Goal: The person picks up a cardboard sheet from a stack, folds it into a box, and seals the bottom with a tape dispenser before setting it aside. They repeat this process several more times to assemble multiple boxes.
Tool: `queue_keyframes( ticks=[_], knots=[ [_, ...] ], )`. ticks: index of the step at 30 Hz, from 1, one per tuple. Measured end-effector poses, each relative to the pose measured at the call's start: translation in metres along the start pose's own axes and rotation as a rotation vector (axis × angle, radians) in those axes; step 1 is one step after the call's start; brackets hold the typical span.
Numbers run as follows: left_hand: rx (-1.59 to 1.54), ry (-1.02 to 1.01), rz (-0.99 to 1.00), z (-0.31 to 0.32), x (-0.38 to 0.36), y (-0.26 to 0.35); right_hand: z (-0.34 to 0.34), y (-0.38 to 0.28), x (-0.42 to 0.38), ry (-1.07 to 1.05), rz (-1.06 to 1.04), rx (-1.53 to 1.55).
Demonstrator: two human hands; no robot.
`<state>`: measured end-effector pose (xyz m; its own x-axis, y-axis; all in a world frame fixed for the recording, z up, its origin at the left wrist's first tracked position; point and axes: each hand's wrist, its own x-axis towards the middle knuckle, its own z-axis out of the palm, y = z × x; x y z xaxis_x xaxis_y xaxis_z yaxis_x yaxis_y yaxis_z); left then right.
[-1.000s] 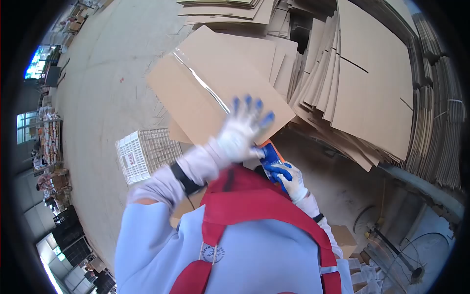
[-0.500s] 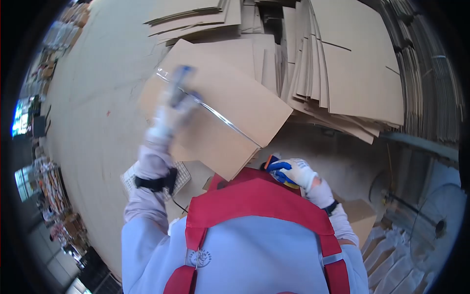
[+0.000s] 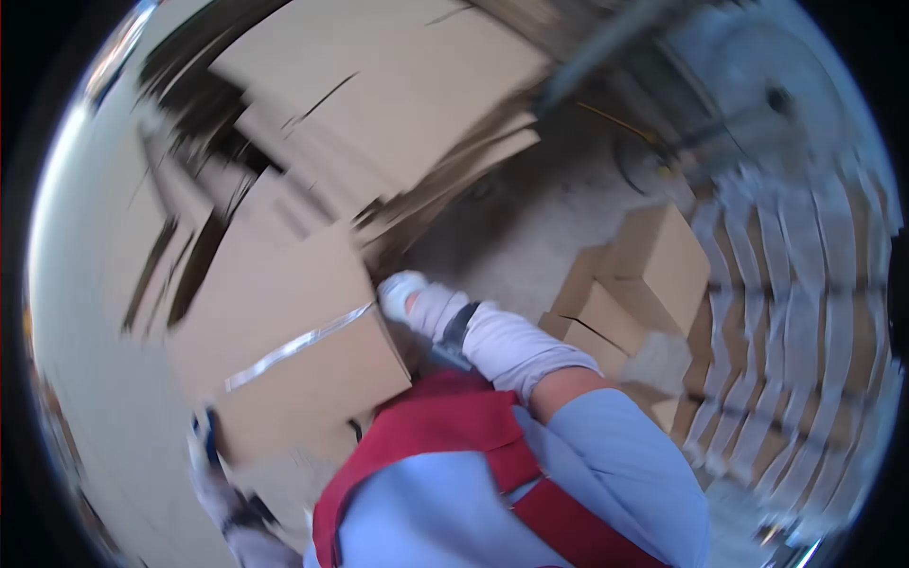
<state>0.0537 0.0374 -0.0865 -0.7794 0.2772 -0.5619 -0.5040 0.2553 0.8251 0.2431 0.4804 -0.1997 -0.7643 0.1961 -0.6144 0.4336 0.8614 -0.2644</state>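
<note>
A flat brown carton [image 3: 298, 393] with a shiny strip of clear tape [image 3: 298, 346] across it lies tilted in front of my body. My left hand [image 3: 205, 440], in a white and blue glove, grips its lower left edge. Beside its upper right edge is my right hand [image 3: 403, 292], gloved in white; its fingers are hidden and blurred, so what they hold cannot be made out. The red apron [image 3: 426, 412] is just below the carton.
Stacked flat cardboard [image 3: 379, 85] lies beyond the carton. Open brown boxes [image 3: 653, 270] stand on the right, beside rows of cardboard with white wrapping [image 3: 757, 322]. A metal beam [image 3: 606, 47] and a round wheel-like frame [image 3: 776, 95] are at the upper right.
The view has swung to the right. My left hand has moved from the tape on the carton's top to its lower left edge. My right hand is now beside the carton; its blue and orange object no longer shows.
</note>
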Motion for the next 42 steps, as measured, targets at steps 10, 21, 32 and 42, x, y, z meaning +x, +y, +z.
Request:
queue_keyframes(
  ticks=[10, 21, 32, 42],
  knots=[
    [0.750, -0.180, -0.204, -0.023, -0.096, -0.006, -0.007, 0.127, -0.142, 0.028, -0.063, 0.210],
    [0.959, -0.366, 0.237, 0.208, -0.129, 0.144, 0.025, 0.241, -0.325, 0.165, 0.124, 0.606],
    [0.662, -0.885, 0.187, 0.507, -0.100, 0.023, 0.095, 0.360, -0.514, 0.930, 0.847, 0.702],
    [0.746, -0.385, 0.161, 0.372, -0.045, -0.178, 0.054, 0.311, -0.358, 0.716, 0.316, 1.119]
  ],
)
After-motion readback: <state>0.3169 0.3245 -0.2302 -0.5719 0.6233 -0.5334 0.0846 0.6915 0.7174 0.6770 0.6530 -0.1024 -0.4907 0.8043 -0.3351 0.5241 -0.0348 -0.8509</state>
